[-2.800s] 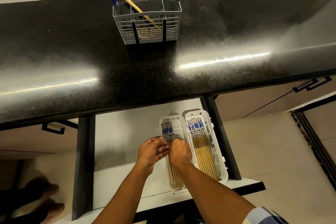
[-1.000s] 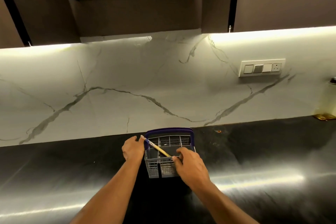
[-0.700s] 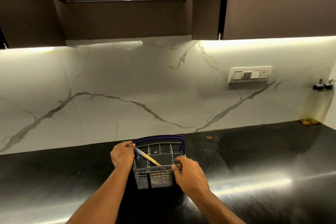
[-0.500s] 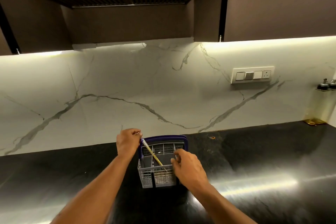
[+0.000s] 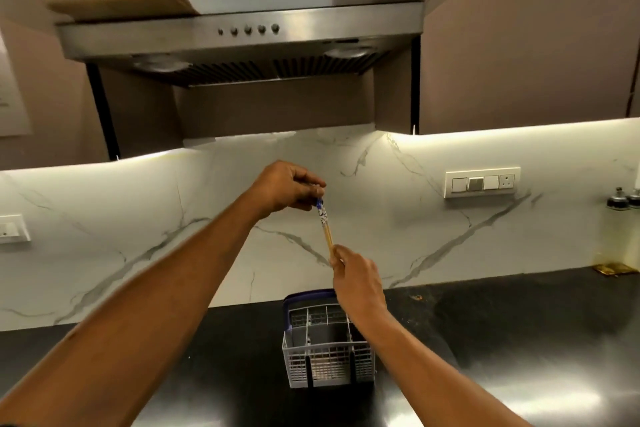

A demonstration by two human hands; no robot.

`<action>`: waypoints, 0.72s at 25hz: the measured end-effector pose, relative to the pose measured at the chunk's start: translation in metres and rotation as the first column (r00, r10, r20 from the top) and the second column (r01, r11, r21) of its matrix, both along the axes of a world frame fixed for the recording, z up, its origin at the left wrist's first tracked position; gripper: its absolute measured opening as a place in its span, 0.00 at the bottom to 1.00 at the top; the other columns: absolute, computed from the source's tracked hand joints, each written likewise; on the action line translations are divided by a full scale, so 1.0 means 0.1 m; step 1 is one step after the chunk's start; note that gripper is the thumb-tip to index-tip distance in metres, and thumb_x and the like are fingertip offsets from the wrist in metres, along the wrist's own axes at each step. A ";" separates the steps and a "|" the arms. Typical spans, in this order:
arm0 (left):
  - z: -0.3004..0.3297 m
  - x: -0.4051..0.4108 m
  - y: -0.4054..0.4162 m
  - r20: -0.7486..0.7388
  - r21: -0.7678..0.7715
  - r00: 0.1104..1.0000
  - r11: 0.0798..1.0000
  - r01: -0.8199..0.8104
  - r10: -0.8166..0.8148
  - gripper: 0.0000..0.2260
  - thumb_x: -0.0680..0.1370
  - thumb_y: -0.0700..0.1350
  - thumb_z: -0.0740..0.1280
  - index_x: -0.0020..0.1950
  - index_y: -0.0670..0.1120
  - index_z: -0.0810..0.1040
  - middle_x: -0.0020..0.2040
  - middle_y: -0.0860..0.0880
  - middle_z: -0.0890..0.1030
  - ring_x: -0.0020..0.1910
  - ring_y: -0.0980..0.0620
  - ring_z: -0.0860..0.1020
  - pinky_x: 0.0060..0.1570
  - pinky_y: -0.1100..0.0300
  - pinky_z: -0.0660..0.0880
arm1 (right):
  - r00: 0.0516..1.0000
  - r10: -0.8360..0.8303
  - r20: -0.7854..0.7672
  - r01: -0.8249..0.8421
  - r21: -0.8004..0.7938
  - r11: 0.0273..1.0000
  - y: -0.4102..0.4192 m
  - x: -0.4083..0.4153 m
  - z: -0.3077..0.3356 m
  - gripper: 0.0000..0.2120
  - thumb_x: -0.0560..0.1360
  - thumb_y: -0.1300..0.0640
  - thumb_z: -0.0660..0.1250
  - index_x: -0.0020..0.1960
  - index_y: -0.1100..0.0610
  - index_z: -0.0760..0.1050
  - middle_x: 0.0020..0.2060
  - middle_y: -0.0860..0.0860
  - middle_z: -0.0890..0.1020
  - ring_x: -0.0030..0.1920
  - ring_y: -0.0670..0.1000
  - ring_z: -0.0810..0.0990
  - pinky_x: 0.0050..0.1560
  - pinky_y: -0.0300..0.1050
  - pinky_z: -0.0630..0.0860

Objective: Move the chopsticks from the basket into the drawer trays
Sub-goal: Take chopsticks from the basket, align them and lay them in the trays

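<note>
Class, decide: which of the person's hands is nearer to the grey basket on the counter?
Right. The right hand hangs just above the basket, pinching the chopsticks' lower end; the left hand holds their top, higher up.

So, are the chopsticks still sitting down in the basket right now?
No, the chopsticks are lifted clear above the basket, pinched at the top by the left hand and lower down by the right hand.

Single head-worn view, tilted up toward the wall
It looks forward across the tabletop (image 5: 519, 340) at the backsplash (image 5: 104, 236) and range hood (image 5: 242, 35), close to both
</note>
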State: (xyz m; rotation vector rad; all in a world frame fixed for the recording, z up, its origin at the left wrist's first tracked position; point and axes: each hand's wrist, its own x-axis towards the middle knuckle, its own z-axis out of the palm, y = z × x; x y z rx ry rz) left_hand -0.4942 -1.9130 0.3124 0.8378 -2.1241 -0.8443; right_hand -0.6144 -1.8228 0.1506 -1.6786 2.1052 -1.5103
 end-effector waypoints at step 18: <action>-0.17 0.05 0.66 -0.275 0.076 0.950 0.982 0.173 -0.146 0.17 0.76 0.36 0.71 0.64 0.46 0.80 0.46 0.43 0.87 0.43 0.48 0.87 0.42 0.58 0.83 | 0.744 0.354 0.566 -0.348 -0.124 0.929 0.61 -0.01 0.30 0.04 0.77 0.58 0.69 0.49 0.54 0.83 0.42 0.54 0.87 0.43 0.51 0.87 0.49 0.48 0.84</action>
